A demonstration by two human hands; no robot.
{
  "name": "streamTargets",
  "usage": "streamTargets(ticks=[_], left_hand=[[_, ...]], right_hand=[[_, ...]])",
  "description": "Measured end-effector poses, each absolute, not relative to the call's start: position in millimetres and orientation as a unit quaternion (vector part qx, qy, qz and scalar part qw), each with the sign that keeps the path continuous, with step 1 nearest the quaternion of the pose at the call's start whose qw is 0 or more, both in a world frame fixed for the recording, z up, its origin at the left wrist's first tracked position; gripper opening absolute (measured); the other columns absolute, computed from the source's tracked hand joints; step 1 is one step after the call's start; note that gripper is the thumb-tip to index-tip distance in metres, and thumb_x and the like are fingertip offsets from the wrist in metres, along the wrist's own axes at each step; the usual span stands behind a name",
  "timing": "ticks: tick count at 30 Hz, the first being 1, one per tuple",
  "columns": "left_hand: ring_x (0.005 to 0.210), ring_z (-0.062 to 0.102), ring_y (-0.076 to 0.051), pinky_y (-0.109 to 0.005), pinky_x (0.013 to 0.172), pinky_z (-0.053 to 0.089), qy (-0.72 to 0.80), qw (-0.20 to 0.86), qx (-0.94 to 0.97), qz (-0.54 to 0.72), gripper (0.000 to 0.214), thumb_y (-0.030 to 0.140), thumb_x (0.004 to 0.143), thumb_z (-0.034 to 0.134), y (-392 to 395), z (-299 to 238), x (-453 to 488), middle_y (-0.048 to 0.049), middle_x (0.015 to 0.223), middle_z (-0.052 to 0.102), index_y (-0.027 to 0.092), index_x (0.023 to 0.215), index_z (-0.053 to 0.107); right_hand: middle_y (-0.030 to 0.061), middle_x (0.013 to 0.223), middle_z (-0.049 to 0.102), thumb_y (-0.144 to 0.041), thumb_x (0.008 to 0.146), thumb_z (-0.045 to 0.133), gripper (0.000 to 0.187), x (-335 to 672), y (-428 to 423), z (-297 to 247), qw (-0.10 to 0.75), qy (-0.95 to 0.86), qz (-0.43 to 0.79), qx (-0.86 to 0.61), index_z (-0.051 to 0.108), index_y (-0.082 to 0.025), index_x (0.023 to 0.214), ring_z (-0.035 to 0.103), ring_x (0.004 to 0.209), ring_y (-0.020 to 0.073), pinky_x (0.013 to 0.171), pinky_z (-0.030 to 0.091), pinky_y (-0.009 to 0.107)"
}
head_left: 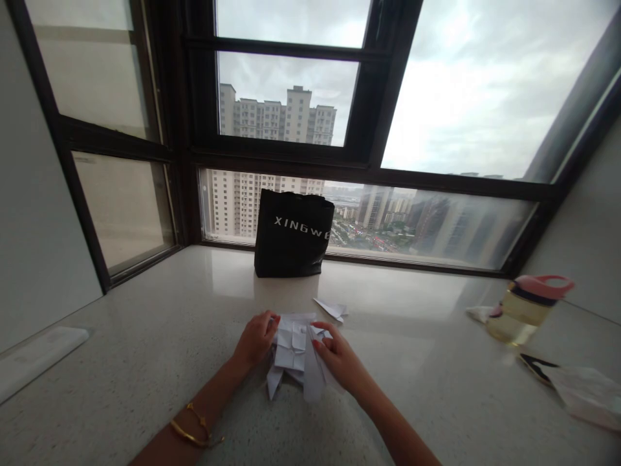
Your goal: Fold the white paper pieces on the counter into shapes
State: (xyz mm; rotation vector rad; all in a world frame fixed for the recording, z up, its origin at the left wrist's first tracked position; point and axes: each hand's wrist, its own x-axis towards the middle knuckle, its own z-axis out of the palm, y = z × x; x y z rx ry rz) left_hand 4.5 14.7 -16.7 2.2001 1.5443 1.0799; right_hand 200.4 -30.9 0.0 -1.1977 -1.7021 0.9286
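Speckled white countertop (pixel 145 362) underlies one creased paper model (pixel 291 346): left hand (pixel 259 333) pinches its left edge, right hand (pixel 337 353) grips the right-side flap (pixel 313 378), whose long axis points nearward. Beyond sit one small folded paper (pixel 334 310), then one black bag (pixel 291 249).

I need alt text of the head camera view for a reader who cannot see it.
A person's bare left hand and right hand hold folded white paper over a speckled pale countertop. Beyond them stands a black rectangular bag with white lettering before dark-framed windows; a yellowish transparent bottle with a pink lid is at right.
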Motion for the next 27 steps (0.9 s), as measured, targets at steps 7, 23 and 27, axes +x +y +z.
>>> streamTargets(ticks=[7, 23, 27], left_hand=[[0.080, 0.059, -0.019, -0.028, 0.071, 0.041, 0.533, 0.157, 0.754, 0.351, 0.029, 0.036, 0.085, 0.030, 15.5, -17.4, 4.9, -0.0059, 0.081, 0.064, 0.019, 0.086, 0.053], [0.080, 0.059, -0.018, -0.027, 0.071, 0.041, 0.523, 0.194, 0.749, 0.358, 0.028, 0.037, 0.084, 0.029, 11.9, -18.4, 9.3, -0.0049, 0.082, 0.064, 0.022, 0.080, 0.052], [0.082, 0.058, -0.018, -0.028, 0.072, 0.042, 0.518, 0.212, 0.743, 0.366, 0.027, 0.036, 0.084, 0.030, 9.8, -19.0, 11.0, -0.0044, 0.082, 0.064, 0.022, 0.080, 0.052]], right_hand=[[-0.0096, 0.052, 0.024, -0.041, 0.079, 0.039, 0.035, 197.3, -34.2, -7.4, 0.402, -0.695, 0.333, -0.495, 0.044, -0.016, 0.104, 0.029, 0.047, 0.0093, 0.047, 0.023, 0.021], [-0.0023, 0.061, 0.041, -0.035, 0.081, 0.036, 0.048, 174.3, -45.3, -36.8, 0.386, -0.710, 0.295, -0.509, 0.036, -0.014, 0.124, 0.045, 0.058, 0.0142, 0.059, 0.039, 0.024], [-0.0017, 0.062, 0.042, -0.035, 0.082, 0.035, 0.053, 177.0, -43.7, -39.5, 0.357, -0.731, 0.308, -0.493, 0.027, -0.015, 0.130, 0.047, 0.059, 0.0151, 0.061, 0.041, 0.024]])
